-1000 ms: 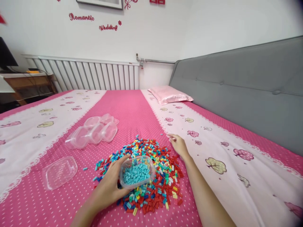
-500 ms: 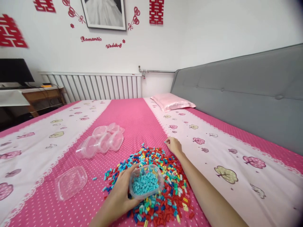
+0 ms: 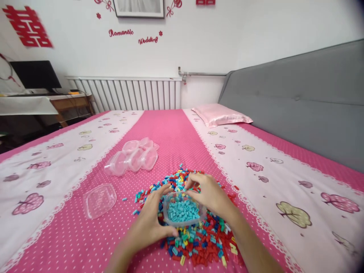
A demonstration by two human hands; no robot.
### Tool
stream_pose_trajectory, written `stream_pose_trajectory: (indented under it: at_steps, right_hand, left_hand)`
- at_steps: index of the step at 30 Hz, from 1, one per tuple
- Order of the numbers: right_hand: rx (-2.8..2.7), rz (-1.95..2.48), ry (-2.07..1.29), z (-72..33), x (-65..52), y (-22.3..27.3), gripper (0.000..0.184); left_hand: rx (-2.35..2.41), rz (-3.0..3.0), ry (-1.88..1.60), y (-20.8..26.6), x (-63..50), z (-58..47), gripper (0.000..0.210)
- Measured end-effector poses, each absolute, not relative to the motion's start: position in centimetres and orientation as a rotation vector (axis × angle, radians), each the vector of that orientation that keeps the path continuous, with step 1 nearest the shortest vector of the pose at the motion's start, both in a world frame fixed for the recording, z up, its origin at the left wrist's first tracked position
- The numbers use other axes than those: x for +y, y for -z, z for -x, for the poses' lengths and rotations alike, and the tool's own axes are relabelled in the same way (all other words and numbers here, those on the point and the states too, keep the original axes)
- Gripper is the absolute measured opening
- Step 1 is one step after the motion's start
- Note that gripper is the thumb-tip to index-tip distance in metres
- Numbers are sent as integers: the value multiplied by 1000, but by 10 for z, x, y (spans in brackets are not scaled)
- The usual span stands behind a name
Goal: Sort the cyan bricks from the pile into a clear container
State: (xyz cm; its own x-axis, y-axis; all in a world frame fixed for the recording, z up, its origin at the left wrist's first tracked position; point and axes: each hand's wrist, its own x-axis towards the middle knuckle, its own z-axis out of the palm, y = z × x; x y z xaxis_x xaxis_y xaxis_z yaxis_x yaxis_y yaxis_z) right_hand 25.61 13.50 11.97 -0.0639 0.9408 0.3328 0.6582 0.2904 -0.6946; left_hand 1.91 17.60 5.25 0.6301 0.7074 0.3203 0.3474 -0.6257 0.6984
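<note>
A clear plastic container (image 3: pixel 185 222) filled with light blue toy bricks (image 3: pixel 182 211) sits on a heap of mixed small bricks (image 3: pixel 206 242). My left hand (image 3: pixel 153 214) wraps round its left side, fingers at the back corner and thumb at the front. Over the back right rim is my right hand (image 3: pixel 209 191), its thumb and fingertips curled close together; what is between them, if anything, I cannot make out. The heap, in red, blue, green, yellow and white, spreads around the container and partly under my hands.
Left of the heap a clear lid (image 3: pixel 100 201) lies flat on the pink bedspread (image 3: pixel 165 129). Beyond it stand several clear empty containers (image 3: pixel 133 157). A pink pillow (image 3: pixel 220 114) rests near the grey headboard (image 3: pixel 307 102). One loose light blue brick (image 3: pixel 124 199) lies near the lid.
My right hand has come from the heap's far right edge, where it pinched a small light blue brick, to the container's rim. My left hand stays at the container. The view has shifted.
</note>
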Motion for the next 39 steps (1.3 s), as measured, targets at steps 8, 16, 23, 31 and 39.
stream_pose_trajectory:
  at_steps: [8,16,23,31,39]
  right_hand:
    - [-2069,1584,-197,-228,133,-101,15]
    - [-2065,1497,-114,-212,133,-97,12]
    - [-1950,1449,-478,-216,135,-97,11]
    - [-1950,1852,-301,-214,133,-101,11]
    - [-2107,1977,-184,-202,132,-99,19]
  left_hand:
    - [815,-2245,-944,-72,168,-26,49]
    - [1019,-2290,-1147,-74,168,-39,11]
    - [1069,-2259,-1181,-70,172,-37,13]
    - [1109,-2070,-1071,-68,172,-34,34]
    - [1059,-2052,-947,-63,172,-37,33]
